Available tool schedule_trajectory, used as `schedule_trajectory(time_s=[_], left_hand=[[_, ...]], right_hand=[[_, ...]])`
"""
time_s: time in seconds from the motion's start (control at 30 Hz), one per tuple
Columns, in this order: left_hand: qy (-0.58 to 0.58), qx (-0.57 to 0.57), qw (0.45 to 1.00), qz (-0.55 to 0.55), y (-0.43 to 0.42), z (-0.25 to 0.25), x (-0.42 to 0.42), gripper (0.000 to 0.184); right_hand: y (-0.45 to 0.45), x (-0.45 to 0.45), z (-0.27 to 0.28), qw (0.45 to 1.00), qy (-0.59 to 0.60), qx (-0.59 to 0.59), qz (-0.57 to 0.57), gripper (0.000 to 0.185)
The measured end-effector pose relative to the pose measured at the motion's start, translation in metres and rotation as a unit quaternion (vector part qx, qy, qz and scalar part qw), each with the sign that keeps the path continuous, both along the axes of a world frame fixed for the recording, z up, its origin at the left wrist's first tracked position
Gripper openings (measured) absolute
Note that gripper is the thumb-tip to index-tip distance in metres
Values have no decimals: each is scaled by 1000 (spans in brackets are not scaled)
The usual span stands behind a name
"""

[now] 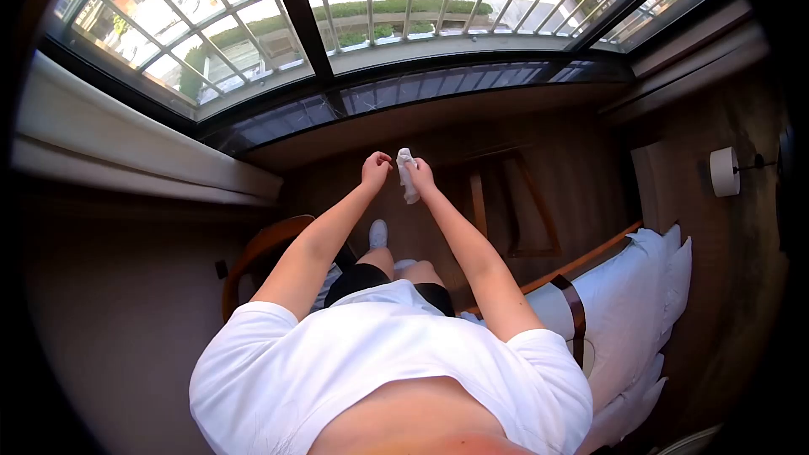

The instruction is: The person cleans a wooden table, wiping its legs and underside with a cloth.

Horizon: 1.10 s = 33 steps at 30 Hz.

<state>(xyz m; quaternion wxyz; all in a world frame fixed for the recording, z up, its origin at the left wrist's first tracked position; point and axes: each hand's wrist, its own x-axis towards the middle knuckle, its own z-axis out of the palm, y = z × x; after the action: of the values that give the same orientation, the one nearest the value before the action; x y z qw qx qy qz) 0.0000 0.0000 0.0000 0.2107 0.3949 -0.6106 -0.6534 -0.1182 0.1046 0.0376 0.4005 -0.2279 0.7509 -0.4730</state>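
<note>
Held out in front of me, my right hand (420, 174) is closed around a limp, elongated piece of white cloth (405, 160). Parts of the cloth stick out above and below the fingers; whether it is a sock or a wipe I cannot tell. Just left of it, a small gap away, my left hand (376, 171) has loosely curled fingers, a little apart, with nothing visible in them. Below the hands, one of my feet in white footwear (379, 234) rests near the dark floor.
A barred window (404, 0) with a dark frame spans the far side. Curtains (126, 131) hang at the left. A curved wooden chair (240, 265) stands by my left side. To the right are a wooden frame (539, 202), a bed with pale bedding (624, 295) and a white lamp (724, 172).
</note>
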Motion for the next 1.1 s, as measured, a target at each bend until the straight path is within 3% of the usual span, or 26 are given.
schedule_trajectory(time_s=[0.07, 0.1, 0.2, 0.27, 0.43, 0.63, 0.8, 0.83, 0.9, 1.07, 1.1], left_hand=[[-11, 8, 999, 42, 10, -1, 7, 20], [-19, -18, 998, 63, -56, 1, 46, 20], [-42, -45, 991, 122, -49, 0, 67, 19], [-75, -54, 980, 179, -53, 0, 93, 19], [-96, -11, 950, 297, -43, -28, 136, 19], [-99, 0, 901, 422, 12, -31, 172, 18], [-63, -12, 841, 537, 66, -18, 185, 27], [-65, -11, 826, 559, 78, -11, 190, 27], [-176, -44, 801, 571, 109, 3, 205, 29], [-197, -44, 750, 630, 180, 9, 263, 20], [-210, -59, 735, 643, 201, -12, 278, 20]], right_hand=[[0, 2, -2, 990, 133, 35, 42, 25], [-70, 37, -3, 990, 126, 6, 60, 25], [-79, 51, 6, 989, 98, 39, 105, 28], [-93, 67, -1, 984, -99, -4, 149, 27], [-105, 97, 3, 948, -132, 0, 288, 27], [-111, 118, -14, 913, -17, 10, 408, 34], [-104, 144, -9, 895, 136, -3, 425, 39], [-102, 153, -15, 883, 133, -7, 449, 39], [-94, 176, -24, 846, 167, -51, 504, 40], [-63, 244, -31, 786, 92, -86, 605, 54], [-53, 255, -27, 774, 88, -86, 621, 54]])
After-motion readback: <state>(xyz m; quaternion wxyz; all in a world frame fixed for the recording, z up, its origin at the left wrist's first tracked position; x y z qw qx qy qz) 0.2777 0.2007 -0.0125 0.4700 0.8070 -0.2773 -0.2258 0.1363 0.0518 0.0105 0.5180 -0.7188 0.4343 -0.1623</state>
